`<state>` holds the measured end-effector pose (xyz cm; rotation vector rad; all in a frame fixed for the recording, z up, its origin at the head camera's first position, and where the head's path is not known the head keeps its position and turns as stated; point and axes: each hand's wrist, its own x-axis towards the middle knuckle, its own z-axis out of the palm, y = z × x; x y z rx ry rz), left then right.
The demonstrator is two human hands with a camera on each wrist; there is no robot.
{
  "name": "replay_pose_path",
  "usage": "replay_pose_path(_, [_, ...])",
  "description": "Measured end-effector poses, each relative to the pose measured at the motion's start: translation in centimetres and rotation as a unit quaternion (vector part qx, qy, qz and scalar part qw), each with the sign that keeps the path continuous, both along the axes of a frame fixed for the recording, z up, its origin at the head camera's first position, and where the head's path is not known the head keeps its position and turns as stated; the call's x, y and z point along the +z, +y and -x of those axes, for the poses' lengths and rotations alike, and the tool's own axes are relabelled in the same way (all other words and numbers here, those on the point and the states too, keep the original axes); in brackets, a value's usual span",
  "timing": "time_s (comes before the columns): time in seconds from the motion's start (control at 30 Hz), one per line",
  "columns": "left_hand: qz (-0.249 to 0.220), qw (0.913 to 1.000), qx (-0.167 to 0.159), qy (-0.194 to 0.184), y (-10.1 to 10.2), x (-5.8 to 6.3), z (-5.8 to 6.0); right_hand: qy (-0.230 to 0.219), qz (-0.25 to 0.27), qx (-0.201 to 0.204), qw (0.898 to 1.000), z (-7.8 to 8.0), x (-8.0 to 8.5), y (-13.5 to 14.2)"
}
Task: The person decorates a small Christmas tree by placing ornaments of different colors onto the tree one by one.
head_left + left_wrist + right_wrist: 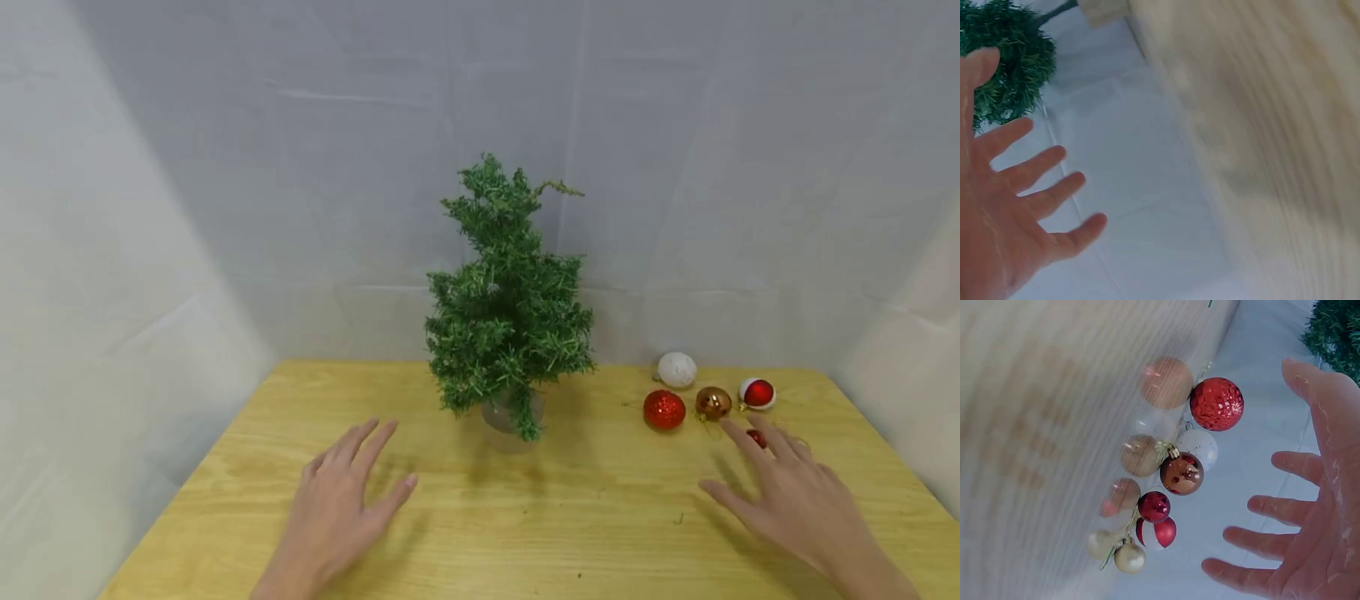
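Note:
A small green artificial Christmas tree [510,308] stands upright in a pale base near the table's back edge. My left hand [337,492] hovers over the table to the left of the tree, fingers spread, holding nothing. Over the right side, my right hand [787,492] is also spread and holds nothing. Beyond its fingers lie a glittery red bauble [664,410], a white bauble [677,369], a shiny brown bauble [713,403] and a red-and-white bauble [758,393]. A small dark red bauble [1154,507] and a pale gold bauble [1130,557] show in the right wrist view; the right hand partly hides this group in the head view.
The light wooden table [480,525] carries a few tiny green scraps. White sheeting [337,208] rises behind the table and along both sides. At the tree's top right, a thin yellowish twig [561,188] sticks out.

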<state>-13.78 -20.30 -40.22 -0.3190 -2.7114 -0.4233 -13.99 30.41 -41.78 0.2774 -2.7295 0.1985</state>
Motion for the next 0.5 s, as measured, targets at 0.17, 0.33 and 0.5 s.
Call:
replay_pose_path(0.17, [-0.090,0.9922,-0.048,0.072,0.9,0.6,0.3,-0.001,0.017,0.025,1.000,1.1,0.0,-0.3])
replay_pose_path(0.33, [-0.152,0.9692,-0.100,0.165,2.1,1.6,0.9,0.053,0.023,0.072,0.996,2.7,-0.2,-0.6])
replay_pose_path(0.5, [-0.218,0.9473,-0.143,0.187,3.3,2.6,1.4,0.054,0.016,0.097,0.994,4.2,-0.2,-1.0])
